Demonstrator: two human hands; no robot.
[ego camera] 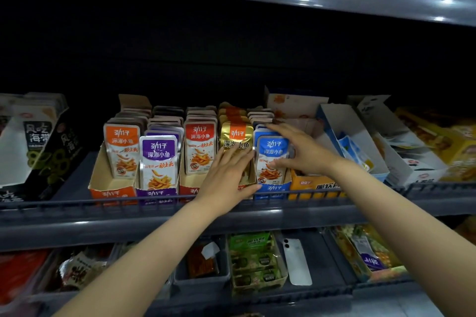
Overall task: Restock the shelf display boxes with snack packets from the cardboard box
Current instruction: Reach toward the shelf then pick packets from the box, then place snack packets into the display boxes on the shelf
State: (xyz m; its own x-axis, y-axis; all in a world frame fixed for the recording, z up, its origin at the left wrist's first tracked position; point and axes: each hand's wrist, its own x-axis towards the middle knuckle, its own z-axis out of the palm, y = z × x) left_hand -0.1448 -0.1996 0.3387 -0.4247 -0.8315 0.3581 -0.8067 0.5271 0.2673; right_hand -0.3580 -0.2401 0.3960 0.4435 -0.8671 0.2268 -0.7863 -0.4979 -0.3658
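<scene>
Five display boxes of fish snack packets stand in a row on the middle shelf: orange [110, 189], purple [157, 194], red [189, 190], gold and blue [273, 190]. My left hand [226, 175] lies flat with straight fingers against the front gold packet [235, 136], its thumb along that box's front edge. My right hand [302, 152] brackets the row of blue packets [270, 148], with the fingers over the tops of the rear ones and the thumb across the front packet's face. The cardboard box is out of view.
A wire rail [103, 202] runs along the shelf front. An orange box [314, 184] and tilted white-blue cartons [353, 134] stand to the right, a black seaweed box [38, 152] to the left. On the shelf below lie a white phone [296, 262] and a green snack box [255, 262].
</scene>
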